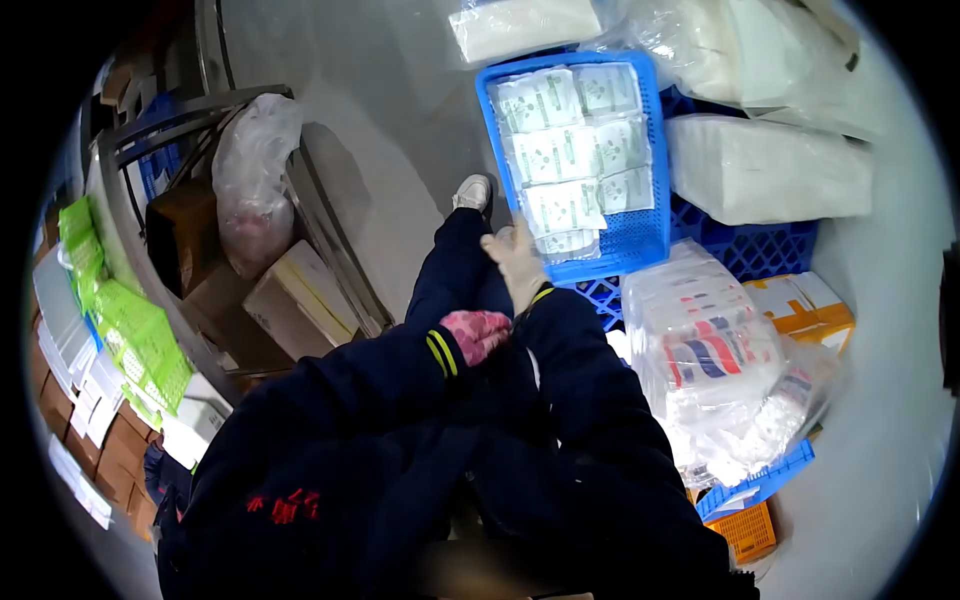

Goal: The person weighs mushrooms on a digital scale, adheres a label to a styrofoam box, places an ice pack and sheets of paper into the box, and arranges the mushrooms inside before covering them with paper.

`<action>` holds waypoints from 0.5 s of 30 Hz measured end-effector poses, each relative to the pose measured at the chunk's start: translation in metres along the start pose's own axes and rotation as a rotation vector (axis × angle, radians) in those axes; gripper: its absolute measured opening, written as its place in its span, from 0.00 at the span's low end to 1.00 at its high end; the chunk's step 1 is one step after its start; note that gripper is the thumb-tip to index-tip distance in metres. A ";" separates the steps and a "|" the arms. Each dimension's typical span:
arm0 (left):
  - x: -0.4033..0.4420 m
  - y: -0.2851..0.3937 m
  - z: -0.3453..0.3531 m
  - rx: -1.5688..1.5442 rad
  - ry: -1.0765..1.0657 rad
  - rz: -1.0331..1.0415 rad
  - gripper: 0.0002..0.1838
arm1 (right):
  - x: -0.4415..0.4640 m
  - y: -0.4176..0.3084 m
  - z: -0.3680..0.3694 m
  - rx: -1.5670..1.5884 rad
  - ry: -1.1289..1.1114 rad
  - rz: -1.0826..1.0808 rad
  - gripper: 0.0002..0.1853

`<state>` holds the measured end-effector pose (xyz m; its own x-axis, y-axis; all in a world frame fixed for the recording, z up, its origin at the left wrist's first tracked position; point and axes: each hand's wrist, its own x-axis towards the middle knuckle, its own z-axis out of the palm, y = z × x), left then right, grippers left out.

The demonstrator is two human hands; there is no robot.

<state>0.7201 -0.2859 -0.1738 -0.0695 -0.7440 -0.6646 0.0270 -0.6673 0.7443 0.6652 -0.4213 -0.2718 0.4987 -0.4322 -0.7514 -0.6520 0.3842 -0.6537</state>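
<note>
My left hand (475,335), in a pink patterned glove, is near my lap with its fingers curled together; whatever they may hold is hidden. Just above and to the right, my right hand (517,265) wears a pale glove and has its fingers apart, with nothing in them. It is beside the near left corner of a blue plastic basket (636,240). Rows of flat white packets with green print (562,155) lie inside that basket, with bare basket floor at its near right.
White wrapped bundles (770,168) and clear bags of packs with red and blue marks (705,345) are at the right. A metal-framed cart (335,215) with cardboard boxes (305,300) and a plastic bag (255,185) stands left. Green netting (135,340) hangs farther left.
</note>
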 end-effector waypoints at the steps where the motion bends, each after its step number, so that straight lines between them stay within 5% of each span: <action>1: -0.002 0.007 -0.011 -0.072 0.061 -0.006 0.08 | 0.005 0.016 -0.010 -0.039 0.114 0.039 0.44; 2: -0.005 0.012 -0.023 -0.144 0.123 -0.012 0.08 | 0.006 0.013 -0.035 -0.135 0.234 0.077 0.45; 3: -0.012 -0.002 -0.024 -0.165 0.213 0.053 0.09 | 0.038 0.085 -0.058 -0.335 0.329 -0.100 0.45; 4: -0.020 0.003 -0.035 -0.240 0.165 -0.154 0.09 | 0.048 0.110 -0.080 -0.458 0.405 0.065 0.44; 5: -0.030 -0.017 -0.043 -0.318 0.242 -0.187 0.10 | 0.049 0.090 -0.130 -0.288 0.282 0.173 0.44; 6: -0.038 -0.036 -0.051 -0.394 0.324 -0.213 0.10 | 0.058 0.101 -0.152 -0.693 0.321 0.086 0.43; 7: -0.044 -0.029 -0.061 -0.419 0.358 -0.299 0.10 | 0.060 0.106 -0.165 -0.733 0.281 0.134 0.43; 15: -0.051 -0.035 -0.053 -0.393 0.433 -0.436 0.10 | 0.056 0.120 -0.210 -0.757 -0.097 0.494 0.45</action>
<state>0.7760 -0.2262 -0.1698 0.2426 -0.3002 -0.9225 0.4483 -0.8086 0.3810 0.4953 -0.5709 -0.3737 0.0863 -0.2767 -0.9571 -0.9882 -0.1459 -0.0469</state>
